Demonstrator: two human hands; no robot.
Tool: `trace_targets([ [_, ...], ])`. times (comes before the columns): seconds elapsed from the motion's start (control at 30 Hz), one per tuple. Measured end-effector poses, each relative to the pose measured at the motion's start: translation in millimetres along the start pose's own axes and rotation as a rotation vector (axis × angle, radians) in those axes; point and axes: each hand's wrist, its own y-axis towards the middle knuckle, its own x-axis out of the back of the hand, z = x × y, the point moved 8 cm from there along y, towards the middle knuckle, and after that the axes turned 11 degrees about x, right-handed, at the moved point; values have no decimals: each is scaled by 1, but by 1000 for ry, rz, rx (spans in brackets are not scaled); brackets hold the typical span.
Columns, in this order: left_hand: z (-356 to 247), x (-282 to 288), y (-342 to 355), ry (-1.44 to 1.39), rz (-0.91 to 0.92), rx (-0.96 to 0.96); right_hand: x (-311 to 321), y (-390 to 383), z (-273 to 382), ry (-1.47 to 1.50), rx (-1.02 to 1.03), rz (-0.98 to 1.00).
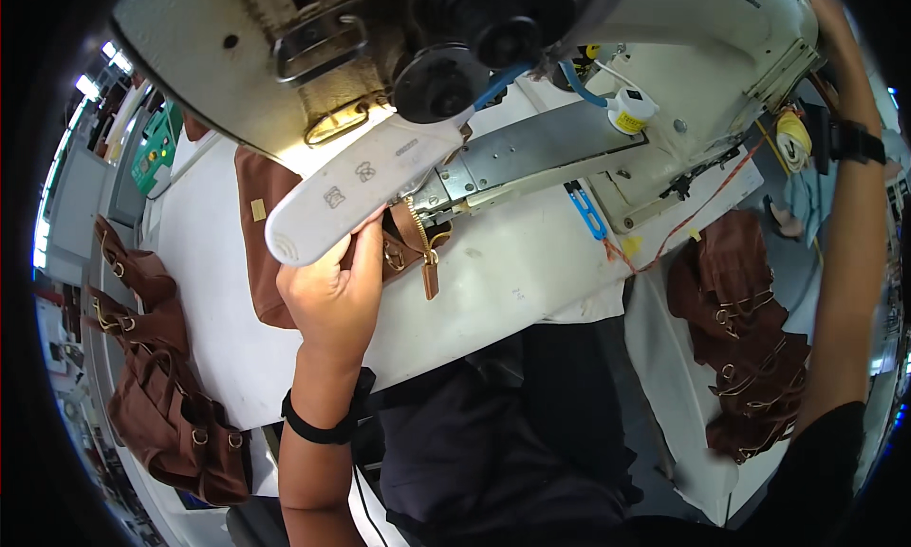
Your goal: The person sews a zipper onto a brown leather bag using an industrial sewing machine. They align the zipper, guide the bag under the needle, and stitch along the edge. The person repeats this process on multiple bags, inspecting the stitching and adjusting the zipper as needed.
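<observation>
A brown leather bag (pixel 269 253) sits around the end of a sewing machine's narrow metal arm (pixel 531 148). My left hand (pixel 332 277) is closed on the bag, thumb and fingers pinching its edge close to the needle area. Its fingertips are partly hidden under a long white guard plate (pixel 361 191). Beside them hang a gold zipper (pixel 418 222) and a leather pull tab (pixel 430 279). My right hand (pixel 835 35) reaches up behind the right end of the machine head (pixel 702 35); its fingers are hidden.
Several brown bags (pixel 171 405) are piled at the left, more (pixel 745 338) at the right. On the white table (pixel 493 281) lie a blue tool (pixel 586 210) and an orange cord (pixel 697 205). A white bottle (pixel 631 111) stands on the machine. A lamp (pixel 337 125) lights the work.
</observation>
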Motion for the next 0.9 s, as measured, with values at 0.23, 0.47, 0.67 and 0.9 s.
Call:
trace_targets([
  [0.23,0,-4,0,-60,-16,-51,33,-44,-63,174,206,-261],
  [0.47,-2,-5,1,-71,-5,-56,34,-72,-56,114,126,-432],
  [0.67,-2,0,-1,-26,-33,-75,25,-84,-58,216,13,-500],
  [0.9,-7,-3,2,19,-24,-93,25,-96,-52,115,222,-439],
])
